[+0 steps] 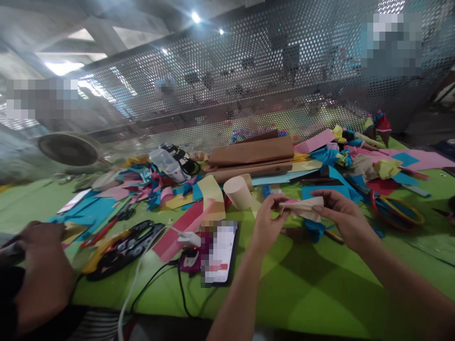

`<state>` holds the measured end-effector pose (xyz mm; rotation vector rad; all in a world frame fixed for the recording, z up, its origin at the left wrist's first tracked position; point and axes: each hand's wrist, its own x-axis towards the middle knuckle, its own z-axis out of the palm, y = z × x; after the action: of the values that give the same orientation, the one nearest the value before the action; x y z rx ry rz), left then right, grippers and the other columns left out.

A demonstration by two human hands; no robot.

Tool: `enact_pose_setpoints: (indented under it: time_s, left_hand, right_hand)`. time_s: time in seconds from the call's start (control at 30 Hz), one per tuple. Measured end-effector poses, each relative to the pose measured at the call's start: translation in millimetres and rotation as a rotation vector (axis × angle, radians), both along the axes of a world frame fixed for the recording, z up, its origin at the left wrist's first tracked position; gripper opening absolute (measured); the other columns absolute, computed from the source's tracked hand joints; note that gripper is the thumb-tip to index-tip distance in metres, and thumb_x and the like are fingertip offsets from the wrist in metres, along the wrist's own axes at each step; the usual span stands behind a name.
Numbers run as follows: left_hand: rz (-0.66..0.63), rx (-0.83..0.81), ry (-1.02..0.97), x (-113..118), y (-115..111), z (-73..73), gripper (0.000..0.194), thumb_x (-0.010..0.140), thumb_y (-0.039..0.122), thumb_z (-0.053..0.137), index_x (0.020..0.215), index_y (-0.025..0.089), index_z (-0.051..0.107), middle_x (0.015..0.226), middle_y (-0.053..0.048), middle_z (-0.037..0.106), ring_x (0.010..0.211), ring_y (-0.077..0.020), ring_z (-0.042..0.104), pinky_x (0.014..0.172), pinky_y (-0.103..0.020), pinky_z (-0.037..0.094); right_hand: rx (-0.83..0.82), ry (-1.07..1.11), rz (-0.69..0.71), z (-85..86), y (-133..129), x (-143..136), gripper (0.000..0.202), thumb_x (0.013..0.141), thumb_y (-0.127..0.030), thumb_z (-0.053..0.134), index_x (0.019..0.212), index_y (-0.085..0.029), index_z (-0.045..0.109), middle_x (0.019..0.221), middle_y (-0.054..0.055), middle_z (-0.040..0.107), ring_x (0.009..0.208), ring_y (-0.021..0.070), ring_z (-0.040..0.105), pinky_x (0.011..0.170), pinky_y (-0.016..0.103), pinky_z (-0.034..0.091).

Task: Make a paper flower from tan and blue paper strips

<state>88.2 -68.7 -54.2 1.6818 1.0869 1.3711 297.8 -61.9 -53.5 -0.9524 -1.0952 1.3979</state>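
A strip of cream crepe paper (304,206) stretches between my two hands above the green table. Its narrow, gathered end is pinched in my left hand (269,220), with a bit of pink showing there. My right hand (343,217) grips the wider end between thumb and fingers. Beneath the strip lies a crumpled blue piece of paper (314,231), partly hidden. A cream paper roll (238,193) stands tilted to the left of my left hand, and a phone (223,253) with a lit screen lies nearer the front edge.
Coloured paper scraps (142,184), brown paper rolls (252,154) and hoops of red and yellow (398,213) cover the table's back and right. A power strip (122,248) with cables lies left of the phone. A co-worker's hand (42,241) is at far left. Perforated metal panel (231,85) stands behind.
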Motion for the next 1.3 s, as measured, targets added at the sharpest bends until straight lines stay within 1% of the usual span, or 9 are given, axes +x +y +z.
enact_pose_setpoints:
  time_s: [0.2, 0.37, 0.47, 0.63, 0.8, 0.97, 1.1, 1.2, 1.3]
  left_hand:
    - [-0.106, -0.047, 0.001, -3, 0, 1.7, 0.033, 0.084, 0.004, 0.062, 0.111, 0.022, 0.066, 0.112, -0.005, 0.069, 0.097, -0.0166, 0.063, 0.088, -0.027, 0.048]
    - [-0.096, -0.069, -0.017, -5, 0, 0.9, 0.011, 0.089, 0.018, 0.065, 0.100, 0.020, 0.067, 0.098, -0.004, 0.068, 0.090, -0.0158, 0.061, 0.084, -0.027, 0.047]
    - [-0.048, -0.107, -0.078, -4, -1, -0.1, 0.005, 0.088, 0.021, 0.066, 0.093, 0.019, 0.064, 0.089, -0.002, 0.065, 0.083, -0.0141, 0.058, 0.077, -0.024, 0.046]
    - [0.003, -0.170, -0.238, -2, 1, 0.5, 0.015, 0.084, 0.023, 0.070, 0.090, 0.019, 0.058, 0.081, 0.001, 0.059, 0.075, -0.0118, 0.054, 0.069, -0.021, 0.042]
    - [-0.012, -0.215, -0.368, -1, 4, 1.0, 0.022, 0.082, 0.023, 0.072, 0.094, 0.021, 0.054, 0.080, 0.003, 0.058, 0.076, -0.0114, 0.055, 0.072, -0.021, 0.043]
    - [-0.060, -0.212, -0.300, -2, 1, 2.2, 0.008, 0.085, 0.019, 0.065, 0.091, 0.020, 0.061, 0.087, 0.000, 0.062, 0.082, -0.0128, 0.057, 0.076, -0.023, 0.044]
    - [-0.099, -0.226, -0.266, -6, -1, 4.8, 0.010, 0.083, 0.013, 0.057, 0.077, 0.018, 0.063, 0.091, -0.004, 0.065, 0.092, -0.0168, 0.059, 0.085, -0.026, 0.045]
    - [-0.123, -0.248, -0.327, -8, -1, 3.7, 0.016, 0.087, 0.019, 0.052, 0.080, 0.017, 0.067, 0.092, -0.006, 0.066, 0.089, -0.0176, 0.059, 0.080, -0.028, 0.047]
    - [-0.071, -0.247, -0.309, -7, 0, -0.3, 0.010, 0.086, 0.027, 0.064, 0.084, 0.017, 0.063, 0.087, -0.004, 0.064, 0.079, -0.0143, 0.057, 0.071, -0.025, 0.047]
  right_hand:
    - [-0.085, 0.130, -0.002, 5.9, 0, 5, 0.042, 0.072, -0.026, 0.084, 0.113, -0.028, 0.074, 0.078, -0.003, 0.065, 0.069, 0.0106, 0.057, 0.060, 0.020, 0.046]
    - [-0.151, 0.154, 0.010, 2.2, 3, 7, 0.023, 0.069, -0.024, 0.085, 0.091, -0.023, 0.079, 0.083, -0.001, 0.068, 0.068, 0.0097, 0.057, 0.058, 0.018, 0.045]
    - [-0.168, 0.150, -0.011, 1.5, 4, 9, 0.020, 0.068, -0.023, 0.086, 0.087, -0.023, 0.079, 0.081, -0.001, 0.067, 0.068, 0.0094, 0.056, 0.057, 0.018, 0.044]
    - [-0.144, 0.144, -0.001, 0.8, 5, 13, 0.029, 0.082, -0.045, 0.073, 0.101, -0.024, 0.080, 0.079, 0.002, 0.064, 0.067, 0.0133, 0.055, 0.056, 0.024, 0.045]
    - [0.023, -0.057, -0.059, -3.0, 5, 10, 0.030, 0.064, -0.035, 0.088, 0.091, -0.027, 0.078, 0.101, 0.003, 0.066, 0.093, 0.0201, 0.059, 0.077, 0.029, 0.050]
    - [-0.017, -0.027, -0.056, -0.1, 4, 7, 0.034, 0.056, -0.041, 0.093, 0.079, -0.024, 0.073, 0.080, 0.002, 0.067, 0.077, 0.0188, 0.059, 0.070, 0.032, 0.049]
    - [0.026, 0.009, -0.078, 1.5, 3, 9, 0.021, 0.068, -0.038, 0.085, 0.070, -0.023, 0.070, 0.078, 0.001, 0.065, 0.073, 0.0171, 0.057, 0.064, 0.029, 0.045]
    - [0.090, -0.028, -0.059, 2.6, 0, 11, 0.011, 0.075, -0.028, 0.077, 0.067, -0.024, 0.069, 0.087, 0.001, 0.068, 0.085, 0.0195, 0.061, 0.073, 0.030, 0.047]
    - [0.046, -0.009, -0.009, 6.5, -2, 10, 0.006, 0.079, -0.027, 0.071, 0.083, -0.026, 0.076, 0.100, 0.004, 0.072, 0.096, 0.0231, 0.064, 0.081, 0.032, 0.049]
